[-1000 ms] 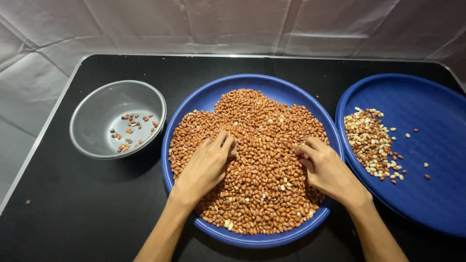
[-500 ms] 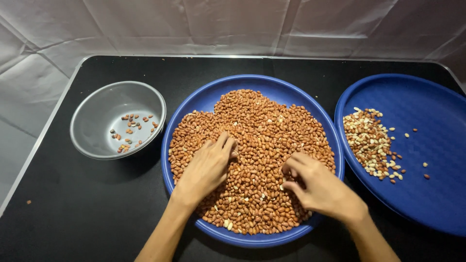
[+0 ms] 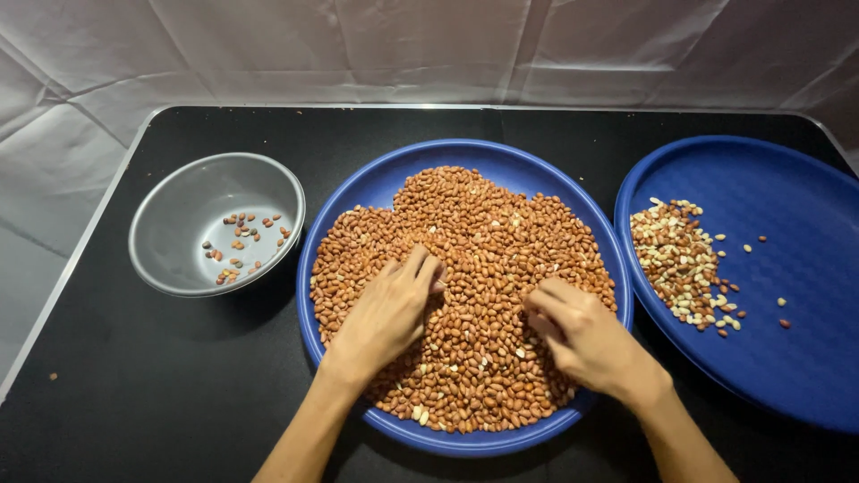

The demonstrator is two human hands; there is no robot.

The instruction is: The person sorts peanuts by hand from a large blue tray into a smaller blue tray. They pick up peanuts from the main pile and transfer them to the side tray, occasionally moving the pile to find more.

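On the black table (image 3: 134, 394), a blue tray (image 3: 358, 192) held a heap of peanuts (image 3: 483, 241). The left hand (image 3: 386, 313) lay flat and open on the heap, holding nothing. The right hand (image 3: 582, 335) rested beside it, fingers curled into the nuts; whether it held any was unclear.

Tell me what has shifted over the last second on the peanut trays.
The right hand slid from the middle tray's right edge inward and toward the person, fingers now curled over the peanuts; whether it pinches any cannot be told. The left hand stayed flat on the pile. The middle blue tray, the metal bowl and the right tray kept their places.
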